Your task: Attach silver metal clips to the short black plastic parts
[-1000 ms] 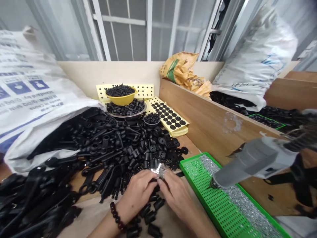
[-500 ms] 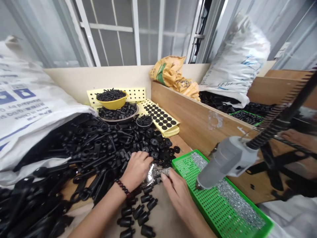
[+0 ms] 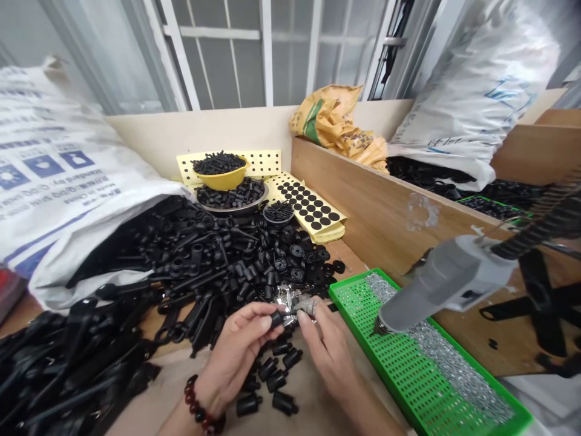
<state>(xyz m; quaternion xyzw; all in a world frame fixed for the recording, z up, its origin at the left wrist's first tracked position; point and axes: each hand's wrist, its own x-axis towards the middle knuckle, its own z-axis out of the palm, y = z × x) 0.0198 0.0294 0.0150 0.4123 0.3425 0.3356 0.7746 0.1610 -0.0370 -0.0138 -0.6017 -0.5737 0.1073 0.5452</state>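
Left hand (image 3: 233, 357) pinches a short black rubber cylinder (image 3: 276, 318) between thumb and fingertips, palm turned upward, with a dark red bead bracelet (image 3: 196, 402) around the wrist. Right hand (image 3: 329, 357) is curled closed on a crumpled silvery bundle (image 3: 305, 307), almost touching the left hand. Both hands work at the near edge of a heap of black plastic parts (image 3: 218, 260). Whether the bundle is foil or a clump of tiny metal pieces is too small to tell.

Loose black cylinders (image 3: 272, 369) lie just in front of the heap, beneath the hands. Just right of the heap sits a green perforated tray (image 3: 390, 357) spread with small silver screws (image 3: 447, 357), and a grey electric screwdriver (image 3: 447, 281) hangs tilted above them. Beyond the heap, a yellow bowl (image 3: 220, 178) of black parts rests on a dark plate (image 3: 231, 209), beside a yellow sheet of round black pads (image 3: 311, 206). Left of the heap, a white woven sack (image 3: 68, 181) lies open against it, and long black straps (image 3: 68, 357) spread out in front of that sack.
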